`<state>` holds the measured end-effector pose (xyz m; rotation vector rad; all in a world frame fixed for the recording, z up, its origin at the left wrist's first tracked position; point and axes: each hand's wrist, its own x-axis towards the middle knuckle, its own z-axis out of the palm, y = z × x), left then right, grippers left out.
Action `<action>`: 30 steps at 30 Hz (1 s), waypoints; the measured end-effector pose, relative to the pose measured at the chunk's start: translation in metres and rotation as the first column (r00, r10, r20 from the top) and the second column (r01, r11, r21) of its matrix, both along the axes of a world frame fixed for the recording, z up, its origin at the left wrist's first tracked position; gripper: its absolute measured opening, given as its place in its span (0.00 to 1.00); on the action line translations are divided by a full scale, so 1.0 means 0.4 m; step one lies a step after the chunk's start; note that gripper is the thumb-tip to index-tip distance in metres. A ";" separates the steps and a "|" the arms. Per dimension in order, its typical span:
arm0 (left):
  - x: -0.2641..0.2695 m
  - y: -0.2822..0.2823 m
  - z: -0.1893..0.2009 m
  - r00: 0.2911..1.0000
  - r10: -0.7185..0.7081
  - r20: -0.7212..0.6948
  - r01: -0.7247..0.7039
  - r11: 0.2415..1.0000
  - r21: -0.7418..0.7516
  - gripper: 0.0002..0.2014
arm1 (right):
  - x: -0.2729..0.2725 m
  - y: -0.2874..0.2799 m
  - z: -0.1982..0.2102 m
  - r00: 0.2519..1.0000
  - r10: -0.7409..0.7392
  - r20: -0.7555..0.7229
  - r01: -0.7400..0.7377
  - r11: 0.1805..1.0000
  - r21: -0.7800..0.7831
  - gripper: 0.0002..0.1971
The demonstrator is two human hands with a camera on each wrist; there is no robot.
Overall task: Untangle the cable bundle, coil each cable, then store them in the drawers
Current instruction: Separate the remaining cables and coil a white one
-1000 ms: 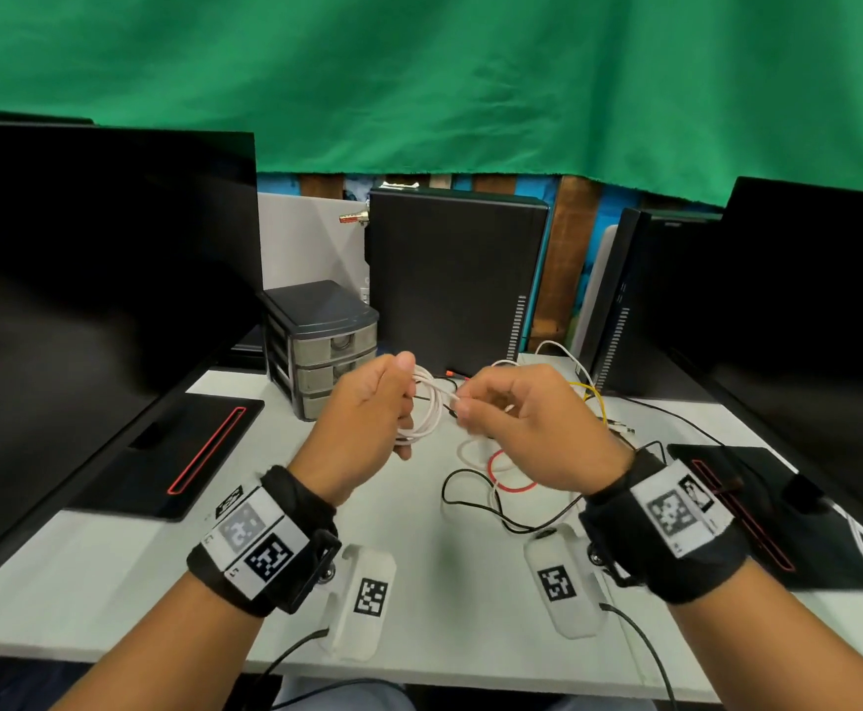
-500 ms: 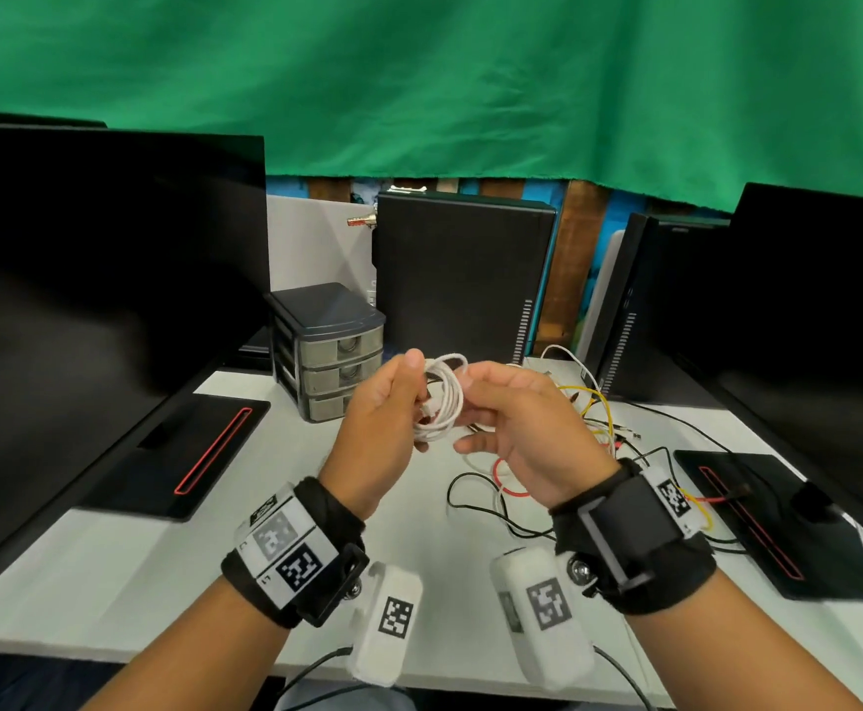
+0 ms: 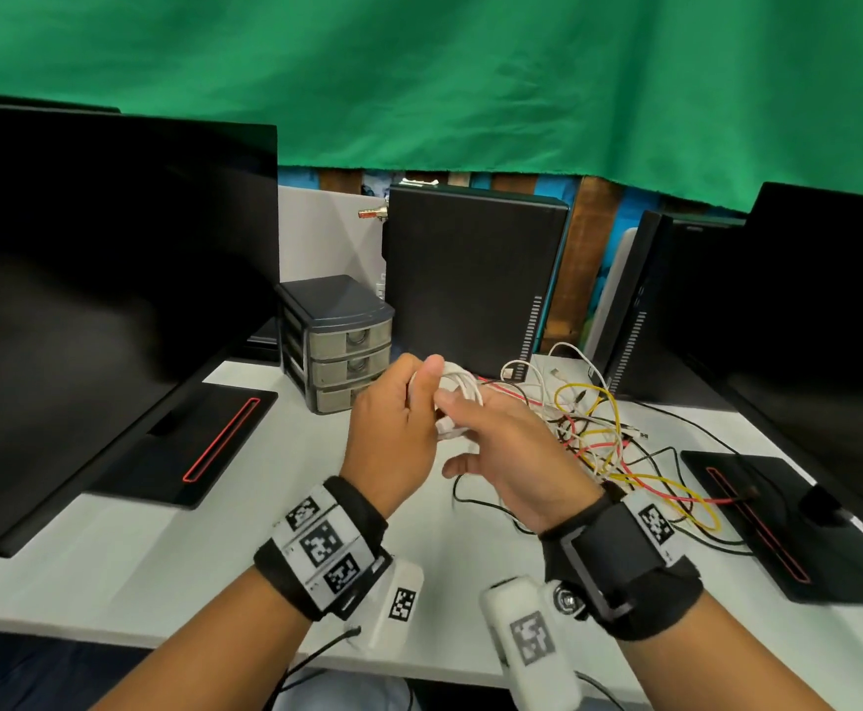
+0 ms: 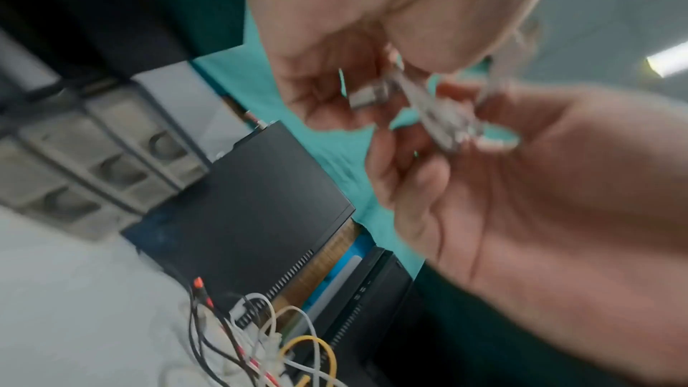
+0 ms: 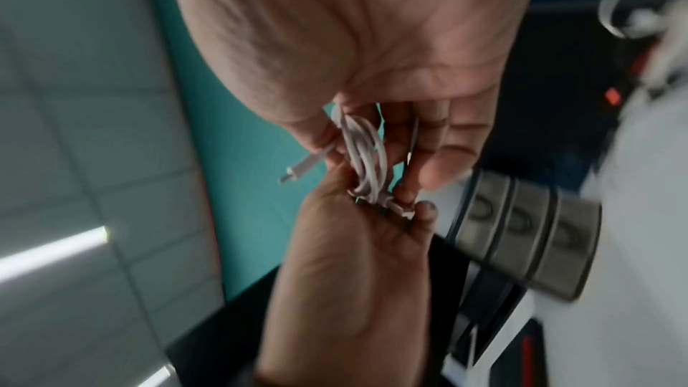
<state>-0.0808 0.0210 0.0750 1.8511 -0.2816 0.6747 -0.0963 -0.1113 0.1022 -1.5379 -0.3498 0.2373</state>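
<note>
A white cable (image 3: 459,386), wound into a small coil, hangs between my two hands above the desk. My left hand (image 3: 421,382) grips the coil with the thumb on top. My right hand (image 3: 462,428) meets it from the right, fingers curled around the loops. The right wrist view shows the coil (image 5: 366,155) running through my right hand (image 5: 391,143), one plug sticking out, while the left fingers pinch its lower end. A tangle of yellow, red, black and white cables (image 3: 593,428) lies on the desk to the right. The grey three-drawer unit (image 3: 339,346) stands just behind my left hand, drawers closed.
Two dark monitors (image 3: 100,300) (image 3: 819,325) flank the white desk (image 3: 111,567), their black bases (image 3: 183,443) (image 3: 778,526) resting on it. A black computer case (image 3: 470,279) stands behind the drawers. The near desk edge runs under my wrists.
The white cable, stretched loosely between my hands a second ago, is now gathered into a tight coil. My right hand has turned and closed in against the left.
</note>
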 end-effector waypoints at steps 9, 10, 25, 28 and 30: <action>0.004 0.047 0.025 0.889 -0.398 -0.225 0.414 0.910 0.025 0.16 | 0.004 -0.039 0.030 0.985 0.100 0.141 0.006 0.797 -0.604 0.10; 0.004 0.047 0.022 0.907 -0.361 -0.218 0.384 0.920 0.074 0.15 | 0.005 -0.039 0.026 0.988 0.070 0.139 0.032 0.783 -0.622 0.07; 0.012 0.032 0.008 0.996 0.036 0.084 -0.028 0.995 -0.099 0.06 | -0.002 0.009 0.007 0.843 -0.352 0.408 0.467 0.854 -0.228 0.11; 0.011 0.036 0.010 0.994 -0.002 0.111 0.018 0.990 -0.143 0.06 | -0.015 0.020 0.001 0.948 -0.317 0.023 0.318 0.948 -0.024 0.07; 0.018 0.045 0.001 0.995 -0.037 0.097 0.051 0.988 -0.149 0.05 | -0.012 0.021 -0.015 0.962 -0.261 -0.085 0.261 0.965 -0.010 0.07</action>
